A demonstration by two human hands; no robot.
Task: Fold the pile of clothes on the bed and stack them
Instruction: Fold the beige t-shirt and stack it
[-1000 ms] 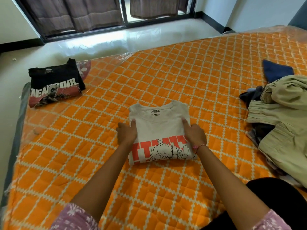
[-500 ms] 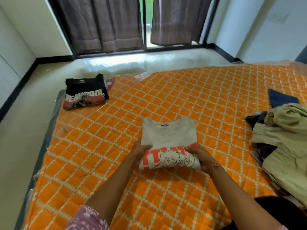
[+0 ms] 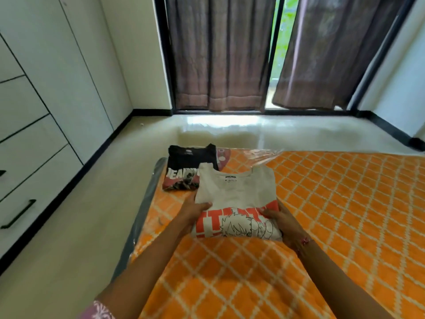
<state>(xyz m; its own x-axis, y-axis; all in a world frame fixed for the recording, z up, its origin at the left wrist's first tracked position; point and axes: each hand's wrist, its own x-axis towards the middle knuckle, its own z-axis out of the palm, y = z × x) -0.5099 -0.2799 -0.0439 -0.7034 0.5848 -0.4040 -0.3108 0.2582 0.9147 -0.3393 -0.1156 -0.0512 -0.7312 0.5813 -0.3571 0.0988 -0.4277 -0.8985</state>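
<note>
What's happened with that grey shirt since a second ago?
Both hands, left and right, gripped the folded grey shirt, lifted it off the bed and carried it toward the black shirt, whose near corner it now hides. The black shirt stayed put.

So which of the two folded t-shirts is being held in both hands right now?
The grey t-shirt with the red print: the left hand and right hand grip its near corners. The black t-shirt lies untouched at the mattress corner.
</note>
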